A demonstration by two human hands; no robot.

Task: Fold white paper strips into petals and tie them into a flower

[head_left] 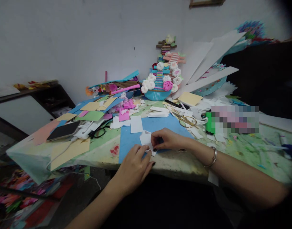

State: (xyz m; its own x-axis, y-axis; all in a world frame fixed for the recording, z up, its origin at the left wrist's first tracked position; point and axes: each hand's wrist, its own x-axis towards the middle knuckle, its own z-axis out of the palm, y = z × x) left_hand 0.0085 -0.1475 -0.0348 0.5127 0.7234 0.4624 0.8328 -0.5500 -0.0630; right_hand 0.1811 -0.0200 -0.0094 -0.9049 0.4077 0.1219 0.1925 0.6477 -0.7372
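on the far left of the table's pale green patterned covering, a dark flat rectangular device lies beside black-framed glasses. further right, the person's left hand is curled, its fingertips touching the lower part of a small creased white paper piece; whether it grips or only steadies is unclear. that paper lies over a flat blue paper sheet, just right of a flat white paper rectangle. the right hand pinches the creased piece between bent fingers and thumb, a silver bangle on its wrist. beyond it are gold-handled scissors, then a bright green object.
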